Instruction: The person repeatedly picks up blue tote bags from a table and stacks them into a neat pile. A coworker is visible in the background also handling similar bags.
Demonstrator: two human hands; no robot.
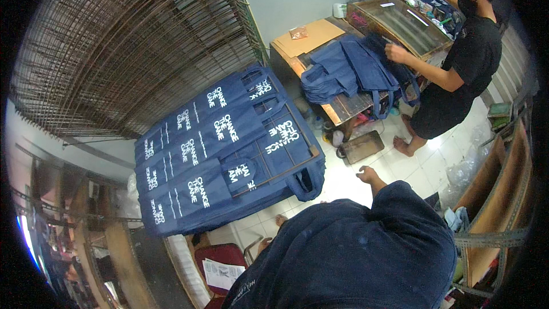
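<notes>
My right hand (369,175) hangs over the white tiled floor, away from the tables. Its fingers are loosely bent, with a small gap at the thumb, and nothing shows in it. My left hand (265,244) is mostly hidden by my dark shirt; only a bit shows beside a red chair (220,253) with printed paper on it, and its fingers cannot be made out. Ahead to the left, a wide stack of navy fabric bags (200,163) with white print lies layered. A metal wire rack frame (278,173) rests on its right part. Neither hand touches the stack.
Tall wire drying racks (143,40) rise at the back left. A co-worker in black (472,63) stands at a wooden table (343,113) bearing navy bags (349,71), cardboard (320,37) and a framed glass panel (400,23). A dark tray (363,147) lies on the floor; shelves (497,194) stand right.
</notes>
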